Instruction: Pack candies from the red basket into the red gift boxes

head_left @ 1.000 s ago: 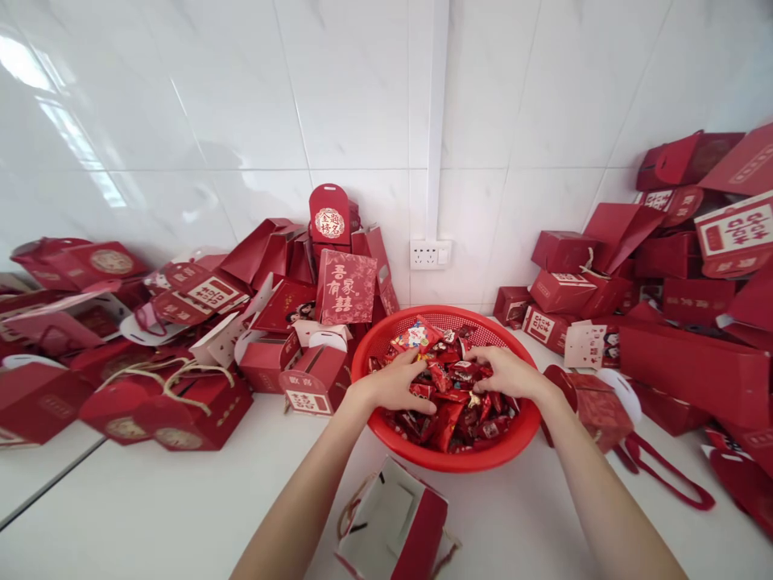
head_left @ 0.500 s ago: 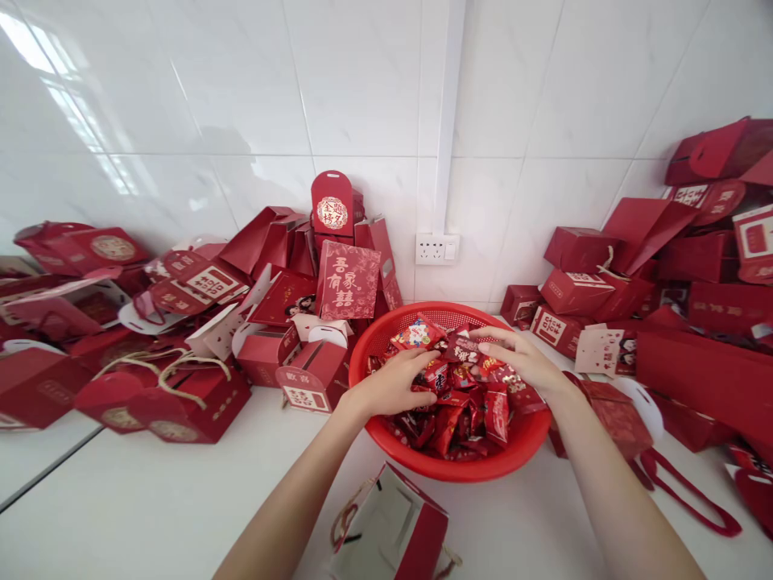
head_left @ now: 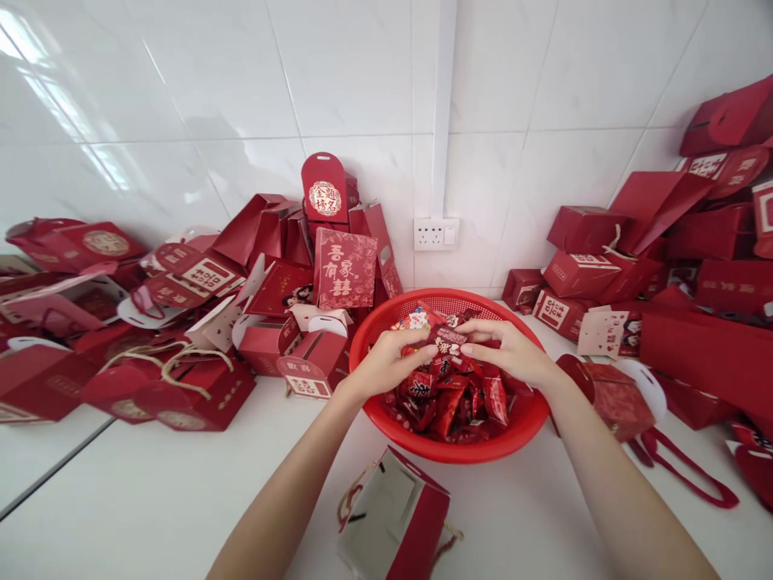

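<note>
Over a red plastic basket (head_left: 465,453), my left hand (head_left: 391,360) and my right hand (head_left: 508,351) pinch a dark red wrapped candy (head_left: 448,341) between them, one at each end. Pale lettering shows on its wrapper. Below it, the basket is heaped with red candy packets (head_left: 448,409) in shiny wrappers. A blue-and-white patterned packet (head_left: 419,318) lies at the back, beyond my left fingers. Between my forearms, nearer to me, an open red gift box (head_left: 416,524) with a white inside and a rope handle lies on the white table (head_left: 519,524).
Red gift boxes (head_left: 199,395) with rope handles crowd the left, and more boxes (head_left: 347,270) lean against the tiled wall. At right, a tall pile of red boxes (head_left: 694,338) rises, with a red ribbon loop (head_left: 694,475) in front. A wall socket (head_left: 436,234) sits behind the basket.
My hands have come closer together over the basket. The dark red candy is now lifted and held between both hands' fingers. The view has shifted slightly.
</note>
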The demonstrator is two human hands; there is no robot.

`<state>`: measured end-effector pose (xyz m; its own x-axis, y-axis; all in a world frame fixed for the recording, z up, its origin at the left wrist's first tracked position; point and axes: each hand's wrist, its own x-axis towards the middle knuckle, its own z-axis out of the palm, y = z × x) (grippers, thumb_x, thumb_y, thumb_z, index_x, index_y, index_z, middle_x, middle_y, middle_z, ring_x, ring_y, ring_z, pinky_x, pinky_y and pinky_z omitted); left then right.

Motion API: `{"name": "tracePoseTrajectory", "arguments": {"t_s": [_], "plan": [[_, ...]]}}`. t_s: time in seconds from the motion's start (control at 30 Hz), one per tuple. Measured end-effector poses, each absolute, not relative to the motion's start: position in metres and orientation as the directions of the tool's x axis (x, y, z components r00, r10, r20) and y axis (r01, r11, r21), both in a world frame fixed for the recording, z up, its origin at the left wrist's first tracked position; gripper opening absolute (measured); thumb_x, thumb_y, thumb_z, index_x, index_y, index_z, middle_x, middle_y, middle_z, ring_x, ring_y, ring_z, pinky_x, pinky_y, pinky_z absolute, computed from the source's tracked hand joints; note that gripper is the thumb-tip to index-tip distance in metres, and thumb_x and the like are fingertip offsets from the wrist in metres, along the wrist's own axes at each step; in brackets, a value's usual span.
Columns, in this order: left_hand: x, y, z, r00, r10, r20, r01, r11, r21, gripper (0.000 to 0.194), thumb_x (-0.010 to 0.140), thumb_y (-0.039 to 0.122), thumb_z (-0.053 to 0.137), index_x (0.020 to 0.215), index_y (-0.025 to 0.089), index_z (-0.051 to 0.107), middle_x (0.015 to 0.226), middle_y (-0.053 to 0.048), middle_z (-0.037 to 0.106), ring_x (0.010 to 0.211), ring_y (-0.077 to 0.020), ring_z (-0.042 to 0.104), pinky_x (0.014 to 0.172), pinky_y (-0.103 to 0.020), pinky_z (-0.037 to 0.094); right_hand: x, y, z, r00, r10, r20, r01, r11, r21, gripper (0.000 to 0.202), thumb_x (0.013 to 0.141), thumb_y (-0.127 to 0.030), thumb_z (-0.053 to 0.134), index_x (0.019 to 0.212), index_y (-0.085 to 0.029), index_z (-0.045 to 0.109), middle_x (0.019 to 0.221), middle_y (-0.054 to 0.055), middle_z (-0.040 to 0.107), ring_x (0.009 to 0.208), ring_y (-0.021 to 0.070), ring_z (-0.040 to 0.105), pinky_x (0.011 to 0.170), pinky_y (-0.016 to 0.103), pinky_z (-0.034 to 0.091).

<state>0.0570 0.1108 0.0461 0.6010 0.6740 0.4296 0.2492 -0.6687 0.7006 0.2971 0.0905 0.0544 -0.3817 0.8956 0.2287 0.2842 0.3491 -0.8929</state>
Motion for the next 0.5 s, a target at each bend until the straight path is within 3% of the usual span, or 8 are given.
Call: {"name": "tracePoseTrajectory", "arguments": {"t_s": [0.13, 0.27, 0.4, 0.5], "plan": [[0.056, 0.111, 0.044, 0.487, 0.739, 0.465, 0.234, -0.624, 0.746, 0.031, 0.099, 0.037, 0.054, 0.089, 0.014, 0.072, 0.083, -0.005, 0.074, 0.080, -0.0178, 0.067, 0.080, -0.028, 0.054, 0.298, 0.092, 0.051, -0.291, 0.921, 0.259, 0.234, 0.331, -0.914, 0.038, 0.083, -0.047, 0.072, 0.107, -0.018, 0.074, 0.112, 0.011, 0.078, 0.105, 0.0264, 0.073, 0.098, 0.043, 0.054], [0.056, 0.116, 0.041, 0.397, 0.776, 0.490, 0.141, -0.580, 0.803, 0.027, 0.095, 0.035, 0.057, 0.101, 0.014, 0.073, 0.072, -0.003, 0.072, 0.067, -0.0159, 0.065, 0.070, -0.027, 0.055, 0.303, 0.101, 0.041, -0.132, 0.955, 0.264, 0.255, 0.290, -0.922, 0.037, 0.079, -0.050, 0.074, 0.099, -0.019, 0.074, 0.104, 0.010, 0.079, 0.098, 0.0265, 0.074, 0.093, 0.043, 0.056], [0.055, 0.119, 0.038, 0.375, 0.774, 0.510, 0.066, -0.571, 0.818, 0.021, 0.088, 0.026, 0.058, 0.093, 0.015, 0.075, 0.084, -0.006, 0.077, 0.076, -0.0172, 0.071, 0.072, -0.026, 0.056, 0.308, 0.110, 0.029, -0.174, 0.951, 0.254, 0.409, 0.305, -0.860, 0.023, 0.079, -0.039, 0.073, 0.090, -0.019, 0.074, 0.091, 0.007, 0.078, 0.087, 0.0241, 0.074, 0.086, 0.039, 0.057], [0.053, 0.118, 0.038, 0.361, 0.794, 0.490, 0.067, -0.546, 0.835, 0.019, 0.080, 0.020, 0.059, 0.089, 0.016, 0.076, 0.090, -0.005, 0.079, 0.082, -0.0185, 0.072, 0.076, -0.026, 0.056, 0.309, 0.111, 0.022, -0.229, 0.956, 0.184, 0.537, 0.282, -0.795, 0.017, 0.079, -0.027, 0.072, 0.093, -0.018, 0.074, 0.091, 0.008, 0.079, 0.090, 0.0247, 0.074, 0.086, 0.039, 0.058]]}}
